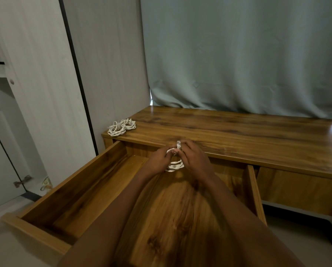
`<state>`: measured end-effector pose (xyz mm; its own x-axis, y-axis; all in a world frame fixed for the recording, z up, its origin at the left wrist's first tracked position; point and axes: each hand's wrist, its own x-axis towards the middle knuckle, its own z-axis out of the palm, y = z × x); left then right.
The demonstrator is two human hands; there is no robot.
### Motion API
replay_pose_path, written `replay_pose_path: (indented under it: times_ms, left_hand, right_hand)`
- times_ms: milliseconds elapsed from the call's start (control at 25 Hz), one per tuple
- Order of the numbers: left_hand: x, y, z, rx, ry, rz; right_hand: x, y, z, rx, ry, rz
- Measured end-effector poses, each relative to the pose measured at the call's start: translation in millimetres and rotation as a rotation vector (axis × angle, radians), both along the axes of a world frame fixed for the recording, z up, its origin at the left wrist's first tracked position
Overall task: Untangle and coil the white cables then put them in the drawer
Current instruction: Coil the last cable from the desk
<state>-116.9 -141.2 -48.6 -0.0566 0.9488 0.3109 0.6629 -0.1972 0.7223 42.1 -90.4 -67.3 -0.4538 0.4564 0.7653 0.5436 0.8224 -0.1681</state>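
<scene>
A small coil of white cable [174,165] hangs between both hands above the open wooden drawer [68,191]. My left hand [158,160] grips the coil's left side, its fingers curled through the loops. My right hand [195,160] holds the right side and pinches the cable's plug end [178,145], which sticks up above the fingers. Two more coiled white cables [121,127] lie side by side on the left end of the wooden cabinet top [228,135]. The drawer's inside shows no cable; my forearms cover part of its floor.
A grey-green curtain [238,54] hangs behind the cabinet. A grey wardrobe door [36,93] stands to the left of the drawer. A second drawer front [296,189] to the right is closed. The pulled-out drawer's front panel [36,236] juts over the floor.
</scene>
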Motion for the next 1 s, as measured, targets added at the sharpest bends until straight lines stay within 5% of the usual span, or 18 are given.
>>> replay_pose_path:
  times_ms: [280, 520, 720, 1000]
  left_hand:
    - [1.4, -14.5, 6.9, -0.139, -0.049, -0.116]
    - [6.5, -13.2, 2.9, 0.016, -0.021, -0.181]
    - [10.5, -9.2, -0.5, 0.145, 0.077, -0.191]
    - [8.5, -8.5, -2.6, 0.385, 0.312, -0.273]
  right_hand:
    - [0.4, -2.8, 4.1, -0.079, 0.081, -0.128]
    - [-0.4, 1.2, 21.1, -0.639, 0.536, 0.003]
    - [4.8, 5.7, 29.7, -0.965, 0.722, 0.035]
    - [16.6, 1.4, 43.9, -1.437, 0.684, 0.076]
